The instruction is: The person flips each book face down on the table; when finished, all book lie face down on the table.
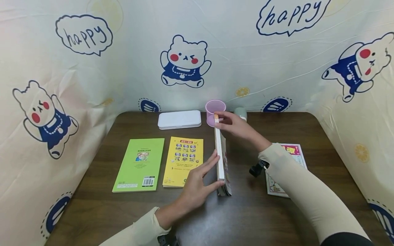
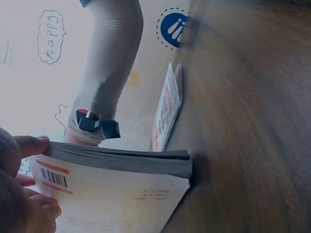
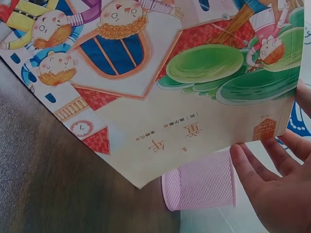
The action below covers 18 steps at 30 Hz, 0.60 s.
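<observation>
A thick book (image 1: 220,150) stands on edge on the brown table, spine up, between both hands. My left hand (image 1: 198,186) grips its near end; in the left wrist view the thumb lies on the page edges and the fingers on the white back cover (image 2: 116,194) with its barcode. The far upper corner is pinched by my right hand (image 1: 235,126). In the right wrist view the front cover (image 3: 146,97) shows drawn children and green bushes. Just left of the book lies a yellow book (image 1: 183,160), partly behind my left hand. A pink mesh cup (image 1: 214,106) stands beyond the right fingertips.
A green book (image 1: 138,164) lies at the left. Under my right forearm lies another book (image 1: 277,188), partly hidden, its cover slightly raised. A white flat case (image 1: 180,119) sits at the back edge, and a pale green object (image 1: 240,112) stands behind my right hand.
</observation>
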### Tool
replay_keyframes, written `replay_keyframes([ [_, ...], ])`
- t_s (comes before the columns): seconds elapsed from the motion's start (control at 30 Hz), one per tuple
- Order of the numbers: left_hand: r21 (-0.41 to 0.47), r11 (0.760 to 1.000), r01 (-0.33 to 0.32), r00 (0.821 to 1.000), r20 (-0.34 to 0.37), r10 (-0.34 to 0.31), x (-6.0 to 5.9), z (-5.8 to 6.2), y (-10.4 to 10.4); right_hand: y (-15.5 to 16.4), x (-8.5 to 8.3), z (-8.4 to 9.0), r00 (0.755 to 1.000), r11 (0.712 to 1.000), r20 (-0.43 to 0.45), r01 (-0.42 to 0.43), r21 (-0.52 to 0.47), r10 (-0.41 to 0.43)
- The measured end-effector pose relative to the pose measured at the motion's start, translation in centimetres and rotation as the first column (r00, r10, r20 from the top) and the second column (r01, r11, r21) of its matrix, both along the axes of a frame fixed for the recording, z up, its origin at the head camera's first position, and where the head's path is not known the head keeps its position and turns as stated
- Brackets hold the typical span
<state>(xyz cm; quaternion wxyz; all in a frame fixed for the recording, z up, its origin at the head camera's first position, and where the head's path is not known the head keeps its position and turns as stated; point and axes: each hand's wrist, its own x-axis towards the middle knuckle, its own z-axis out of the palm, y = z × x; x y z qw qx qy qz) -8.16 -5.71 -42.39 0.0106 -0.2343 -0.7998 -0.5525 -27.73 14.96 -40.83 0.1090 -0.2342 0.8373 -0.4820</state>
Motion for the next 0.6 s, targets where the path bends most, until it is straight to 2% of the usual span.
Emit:
replay_keyframes([
  [0.27, -0.003, 1.0, 0.008, 1.0, -0.017, -0.008, 0.1, 0.4, 0.0, 0.0, 0.1, 0.5, 1.0, 1.0, -0.031, -0.002, -0.022, 0.001],
  [0.43, -0.009, 1.0, 0.013, 1.0, -0.026, -0.013, 0.1, 0.5, 0.2, 0.5, 0.2, 0.4, 1.0, 0.999, -0.019, -0.001, -0.044, 0.0],
  [0.6, -0.013, 1.0, 0.027, 0.998, -0.054, -0.028, 0.1, 0.3, 0.5, 1.2, 0.4, 0.5, 0.999, 0.998, 0.014, -0.033, -0.053, 0.034],
])
